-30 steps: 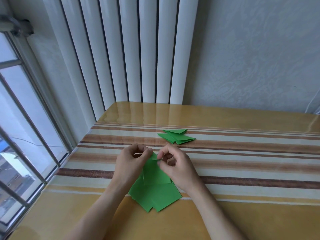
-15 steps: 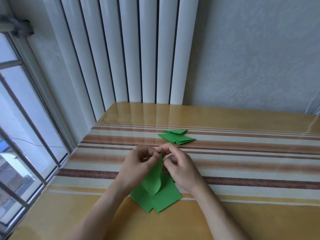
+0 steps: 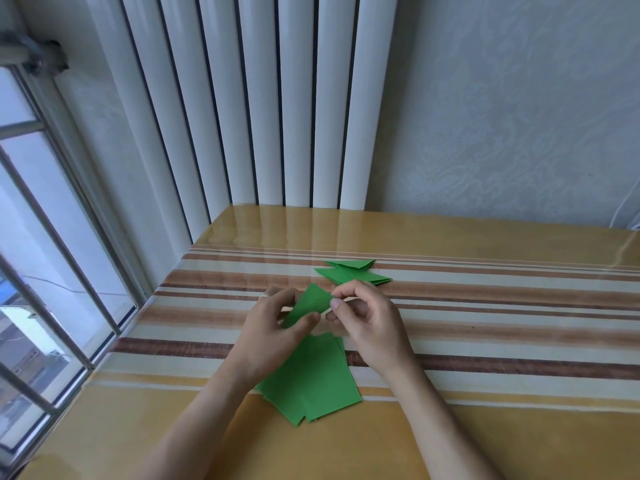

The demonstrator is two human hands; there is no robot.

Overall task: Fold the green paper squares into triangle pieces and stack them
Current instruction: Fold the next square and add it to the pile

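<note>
A folded green paper triangle (image 3: 308, 304) is pinched between the left hand (image 3: 273, 330) and the right hand (image 3: 367, 327), with loose green paper squares (image 3: 311, 379) lying just below the grip and finished green triangle pieces (image 3: 353, 271) stacked just beyond it on the striped glossy table (image 3: 485, 306).

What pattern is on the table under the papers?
Brown, tan and cream stripes on the table, with plain yellow borders; the head view shows it.

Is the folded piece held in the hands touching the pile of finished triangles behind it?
Apart. The head view shows striped tablecloth between the held piece, pinched by the left hand and right hand, and the finished triangles.
</note>
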